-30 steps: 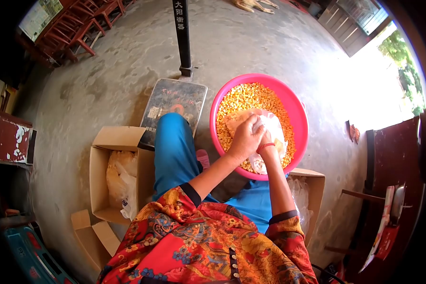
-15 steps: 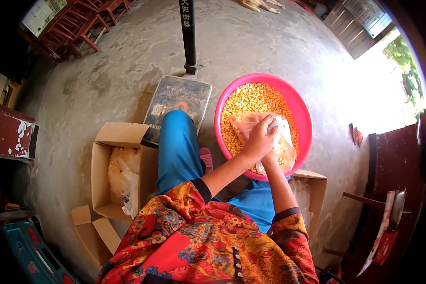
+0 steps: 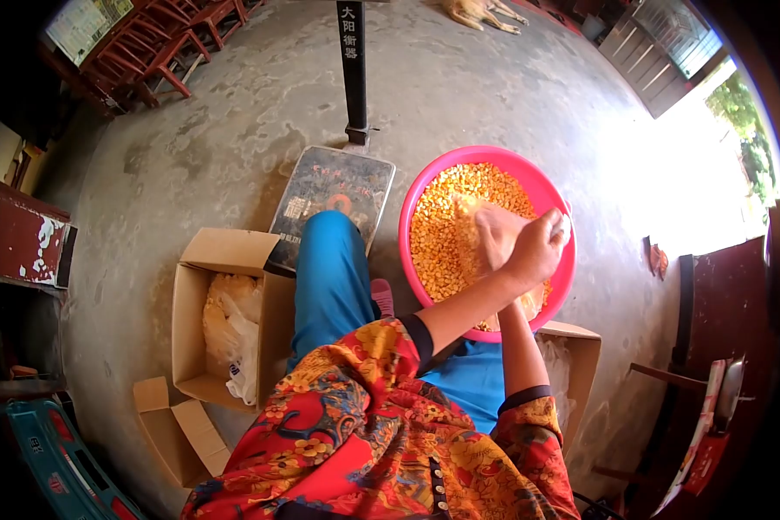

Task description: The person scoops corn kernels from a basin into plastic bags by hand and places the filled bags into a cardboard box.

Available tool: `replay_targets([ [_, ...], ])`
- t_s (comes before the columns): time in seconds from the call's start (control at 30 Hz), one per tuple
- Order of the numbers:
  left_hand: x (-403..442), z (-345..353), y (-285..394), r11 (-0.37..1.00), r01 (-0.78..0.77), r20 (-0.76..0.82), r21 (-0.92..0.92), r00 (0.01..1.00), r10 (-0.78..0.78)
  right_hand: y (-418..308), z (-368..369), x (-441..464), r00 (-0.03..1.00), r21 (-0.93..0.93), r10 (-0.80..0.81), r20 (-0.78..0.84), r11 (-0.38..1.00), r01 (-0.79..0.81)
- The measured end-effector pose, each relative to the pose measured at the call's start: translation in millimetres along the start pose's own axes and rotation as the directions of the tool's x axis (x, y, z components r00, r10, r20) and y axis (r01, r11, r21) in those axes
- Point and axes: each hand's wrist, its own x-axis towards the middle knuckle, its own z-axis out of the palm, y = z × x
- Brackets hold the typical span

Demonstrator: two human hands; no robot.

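A pink basin [image 3: 562, 279] holds loose yellow corn kernels [image 3: 438, 247]. My left hand [image 3: 539, 250] is closed over the basin's right side, with fingers curled round a bit of clear plastic bag. Crossing beneath the left wrist, my right hand [image 3: 497, 232] is smeared by motion; its fingers cannot be made out. Next to it, over the kernels, is the clear plastic bag [image 3: 468, 221], also blurred. How much is in the bag is hidden by the hands.
A platform scale [image 3: 329, 186] with a black post [image 3: 353, 74] stands ahead. To the left an open cardboard box [image 3: 225, 247] holds filled plastic bags [image 3: 234, 316]; another box [image 3: 585, 351] sits at the right. A dog [image 3: 477, 12] lies at the back. A teal case [image 3: 56, 459] is lower left.
My left hand has moved right, toward the basin's right rim, and apart from the right hand. The right hand now shows at the bag, blurred. The view has shifted slightly.
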Motion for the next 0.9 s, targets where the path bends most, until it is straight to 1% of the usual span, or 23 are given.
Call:
replay_targets([
  [0.03,-1,7,0,0.999,-0.029,0.012,0.046,1.0,0.028,-14,-5,-3,1.0,0.014,0.019,-0.021,1.0,-0.018],
  [0.07,-3,15,-8,0.999,-0.05,-0.012,-0.003,0.999,0.05,-31,-12,-10,0.996,-0.012,0.069,-0.055,0.997,-0.07],
  [0.1,-4,20,-11,0.999,-0.05,-0.013,-0.003,0.999,0.05,-27,-11,-11,0.993,-0.024,0.095,-0.073,0.995,-0.097],
  [0.17,-7,27,-18,0.999,0.004,-0.01,0.043,1.0,-0.004,-21,-9,-13,0.987,-0.036,0.128,-0.1,0.991,-0.132],
  [0.23,-8,28,-21,1.0,0.021,0.009,0.019,1.0,-0.021,-19,-9,-14,0.985,-0.012,0.12,-0.12,0.992,-0.122],
  [0.3,-10,26,-20,0.999,0.021,-0.027,0.027,0.999,-0.02,-17,-9,-14,0.985,0.018,0.109,-0.138,0.994,-0.107],
  [0.33,-8,22,-17,0.997,0.075,0.026,0.031,0.997,-0.076,-17,-9,-13,0.984,0.036,0.103,-0.145,0.994,-0.099],
  [0.47,-9,16,-17,0.994,0.091,0.055,0.06,0.994,-0.094,-21,-5,-12,0.984,0.124,0.082,-0.16,0.99,-0.063],
  [0.53,-10,15,-21,1.0,-0.015,-0.088,-0.004,0.996,0.014,-23,-2,-12,0.982,0.19,0.065,-0.175,0.981,-0.031],
  [0.57,-9,12,-23,1.0,-0.015,-0.089,-0.005,0.996,0.014,-25,1,-11,0.983,0.23,0.055,-0.178,0.973,-0.013],
  [0.63,-1,4,-28,0.999,0.013,-0.092,-0.047,0.996,-0.018,-29,4,-10,0.981,0.322,0.039,-0.188,0.946,0.024],
  [0.67,4,-1,-33,0.993,0.07,-0.074,-0.1,0.994,-0.077,-30,6,-8,0.981,0.372,0.03,-0.194,0.927,0.045],
  [0.7,6,-8,-24,0.983,0.114,-0.07,-0.141,0.99,-0.125,-33,6,-6,0.98,0.429,0.026,-0.196,0.901,0.062],
  [0.77,15,-29,-5,0.976,0.175,-0.027,-0.126,0.983,-0.18,-38,7,-4,0.979,0.56,0.026,-0.2,0.824,0.093],
  [0.8,20,-42,-5,0.993,0.112,-0.057,0.046,0.992,-0.11,-41,7,-3,0.98,0.625,0.037,-0.198,0.774,0.097],
  [0.83,25,-55,-7,0.975,0.051,-0.074,0.218,0.997,-0.036,-43,7,-1,0.98,0.683,0.045,-0.194,0.723,0.102],
  [0.87,29,-65,-10,0.959,0.017,-0.064,0.283,0.998,0.001,-45,6,0,0.981,0.735,0.057,-0.184,0.671,0.099],
  [0.9,32,-77,-6,0.904,-0.039,0.01,0.426,0.999,0.039,-48,3,2,0.984,0.781,0.076,-0.159,0.62,0.078],
])
